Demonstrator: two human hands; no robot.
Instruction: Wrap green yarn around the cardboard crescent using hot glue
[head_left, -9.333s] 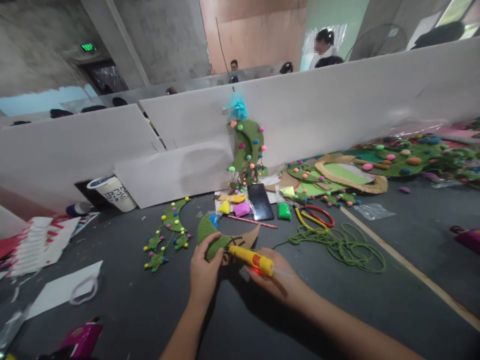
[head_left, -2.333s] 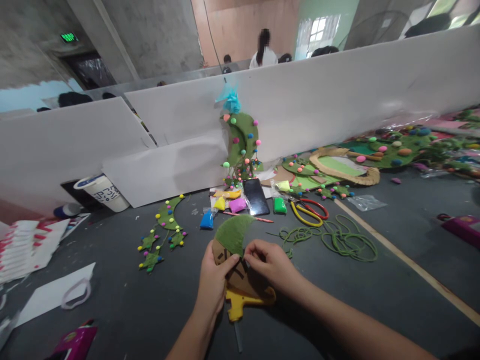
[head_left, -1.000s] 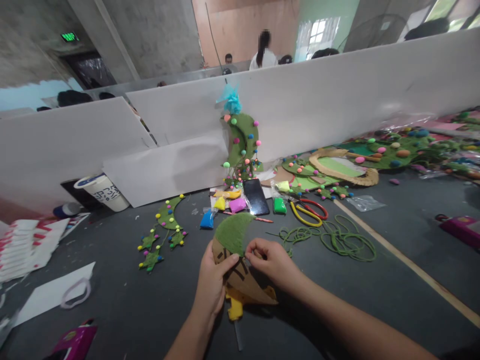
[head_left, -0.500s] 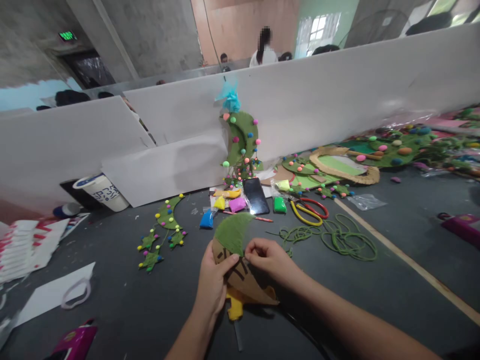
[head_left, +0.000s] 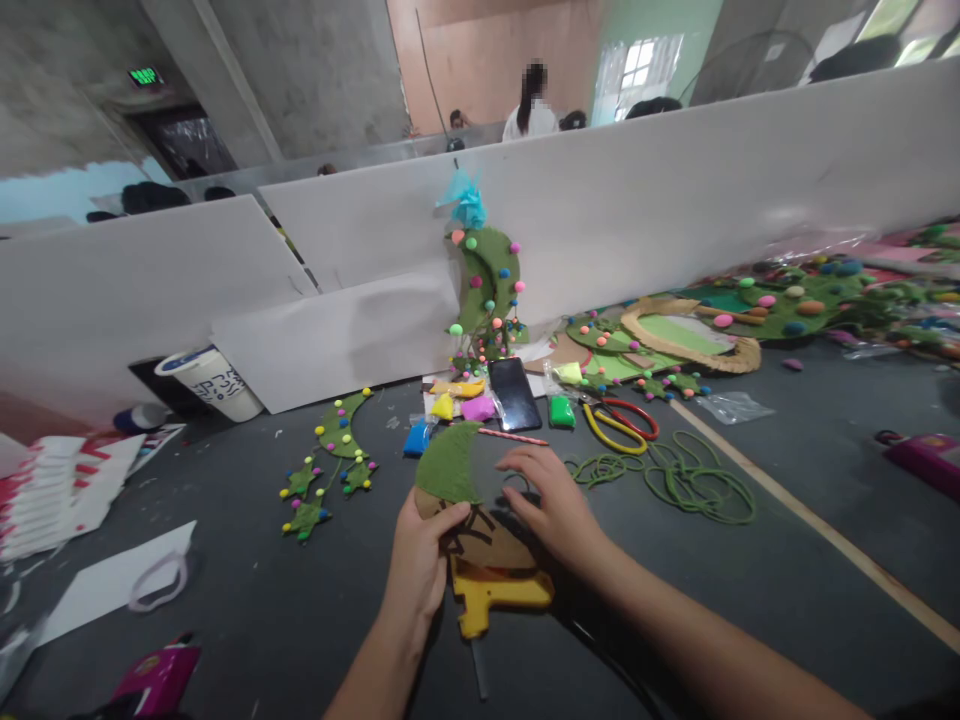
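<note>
Card stack: far left of the frame, I have white and red pieces (head_left: 52, 505) fanned on the dark tabletop (head_left: 292, 620).
Lilac ring: lower left, the ring (head_left: 159, 580) lies partly over a white sheet (head_left: 90, 590).
Cup: left of the frame, a white cup (head_left: 225, 390) with dark markings, tilted.
Starry crescent: left of centre, a green crescent (head_left: 341, 425) dotted with balls, with three stars (head_left: 306, 515) below it.
Left hand: lower centre, my left hand (head_left: 420, 545) is closed round the left edge of the half-green piece, thumb pressed on its front.
Half-green piece: at the centre, the cardboard piece (head_left: 450, 470) is green above and bare brown with dark strokes below.
Glue gun: lower centre, the yellow gun (head_left: 472, 600) lies just below that piece.
Phone: at the centre, a dark phone (head_left: 515, 395), with a striped pencil (head_left: 517, 437) below it.
Right hand: right of centre, my right hand (head_left: 551, 505) is partly open, thumb apart from the fingers; I cannot tell whether it holds a thin strand near the fingertips.
Cutters: right of centre, red and yellow handles (head_left: 616, 437).
Cord: right of the frame, green loops (head_left: 694, 485) lie loosely on the tabletop.
</note>
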